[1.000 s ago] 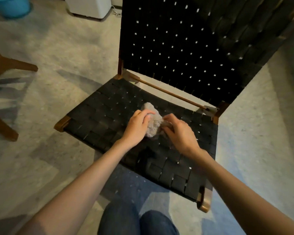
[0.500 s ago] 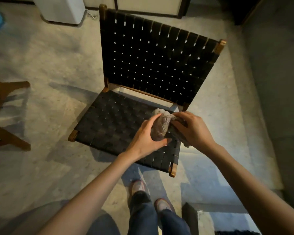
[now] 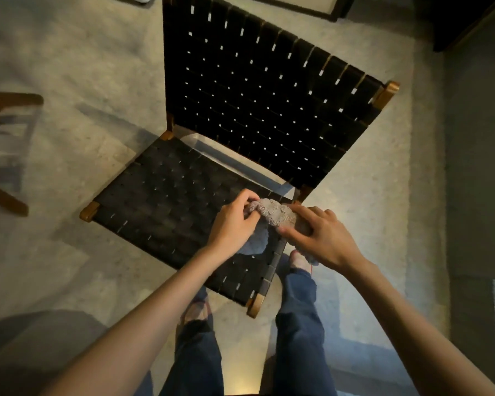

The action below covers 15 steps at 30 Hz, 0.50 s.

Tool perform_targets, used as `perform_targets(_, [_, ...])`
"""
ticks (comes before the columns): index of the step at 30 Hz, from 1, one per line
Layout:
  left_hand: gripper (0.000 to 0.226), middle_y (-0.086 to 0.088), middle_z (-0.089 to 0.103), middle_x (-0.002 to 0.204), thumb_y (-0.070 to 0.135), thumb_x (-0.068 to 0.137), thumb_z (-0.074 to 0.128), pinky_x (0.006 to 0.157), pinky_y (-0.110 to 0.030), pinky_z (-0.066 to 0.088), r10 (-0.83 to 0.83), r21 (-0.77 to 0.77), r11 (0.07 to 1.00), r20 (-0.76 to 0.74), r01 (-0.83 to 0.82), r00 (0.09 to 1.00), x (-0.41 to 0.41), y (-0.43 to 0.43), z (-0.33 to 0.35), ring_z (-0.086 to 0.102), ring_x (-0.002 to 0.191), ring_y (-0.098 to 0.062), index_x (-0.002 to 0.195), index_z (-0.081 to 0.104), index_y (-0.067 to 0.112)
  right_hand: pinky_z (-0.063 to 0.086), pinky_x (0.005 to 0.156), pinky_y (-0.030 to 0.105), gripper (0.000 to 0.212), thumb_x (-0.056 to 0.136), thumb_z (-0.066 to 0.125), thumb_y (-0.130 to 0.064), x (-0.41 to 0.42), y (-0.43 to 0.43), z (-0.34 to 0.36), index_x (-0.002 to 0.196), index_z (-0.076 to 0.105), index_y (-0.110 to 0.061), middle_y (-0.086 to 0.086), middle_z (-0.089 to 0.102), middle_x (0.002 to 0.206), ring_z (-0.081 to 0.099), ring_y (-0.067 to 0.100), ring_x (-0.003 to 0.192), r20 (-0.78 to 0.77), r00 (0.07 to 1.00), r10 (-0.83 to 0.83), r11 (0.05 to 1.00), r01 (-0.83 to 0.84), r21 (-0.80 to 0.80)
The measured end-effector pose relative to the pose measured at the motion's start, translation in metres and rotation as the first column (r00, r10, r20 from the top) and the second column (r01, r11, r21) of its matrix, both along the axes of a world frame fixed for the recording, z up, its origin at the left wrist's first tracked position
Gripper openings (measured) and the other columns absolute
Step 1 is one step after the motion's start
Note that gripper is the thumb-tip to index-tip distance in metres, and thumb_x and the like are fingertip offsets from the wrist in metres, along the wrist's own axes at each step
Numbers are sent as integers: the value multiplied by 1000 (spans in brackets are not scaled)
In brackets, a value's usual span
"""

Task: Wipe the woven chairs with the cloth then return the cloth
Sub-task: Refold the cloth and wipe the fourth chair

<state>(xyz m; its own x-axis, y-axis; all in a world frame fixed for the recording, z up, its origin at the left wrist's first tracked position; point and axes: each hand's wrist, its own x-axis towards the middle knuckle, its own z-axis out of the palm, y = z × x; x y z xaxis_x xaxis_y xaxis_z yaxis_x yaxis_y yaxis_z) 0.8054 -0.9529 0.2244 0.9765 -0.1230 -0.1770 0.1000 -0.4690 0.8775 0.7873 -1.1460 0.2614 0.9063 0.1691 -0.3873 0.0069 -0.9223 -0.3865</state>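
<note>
The cloth point(image 3: 275, 215) pinched in my fingers is a nubbly grey-beige. Beyond my fingertips the woven chair point(image 3: 263, 90) is a black basket-weave check, pale specks showing between the straps, with warm brown wood at the frame corners. Below my fingers, my jeans point(image 3: 297, 324) are dark blue, over a mottled grey-beige floor point(image 3: 77, 67).

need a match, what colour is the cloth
Grey-beige cloth, head view.
</note>
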Motion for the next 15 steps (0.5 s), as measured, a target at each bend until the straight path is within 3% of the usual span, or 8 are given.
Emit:
perform_targets(3, [20,4,64,101,14,90,61,70,-9,46,148,34,989,-91,-145,985,22,-26,-24,61,96,-8,110,58,15,49,85,29,69,81,55,-65,39,-23,-24,141,37,-33,-2,54,126,52,20,110,-79,987,139,990,-140,-10])
perform_targets(6, [19,7,63,98,14,88,63,72,-10,46,245,81,969,-160,-235,956,39,-55,-41,61,95,-8,107,61,16,53,79,32,32,95,51,-41,76,-52,-39,122,53,-24,-2,62,102,58,16,87,-120,980,158,983,-144,114])
perform_targets(8, [20,4,66,101,12,87,64,72,-10,46,288,107,956,-179,-273,941,48,-69,-48,62,96,-8,106,63,16,51,76,28,24,99,45,-33,99,-71,-46,116,56,-20,-2,61,94,56,14,79,-181,966,182,973,-151,174])
perform_targets(12, [19,3,68,100,17,90,61,67,-8,43,394,183,916,-254,-356,883,61,-83,-60,62,91,-7,108,66,15,50,80,28,29,100,46,-28,138,-92,-65,127,51,-20,-1,60,103,60,17,89,-191,957,217,962,-176,210])
perform_targets(15, [16,1,67,83,22,94,57,59,-9,45,467,142,884,-349,-446,813,69,-96,-71,62,78,-9,94,66,9,51,81,22,33,100,45,-30,149,-82,-82,132,48,-21,-3,60,111,60,16,97,-256,958,133,935,-35,352])
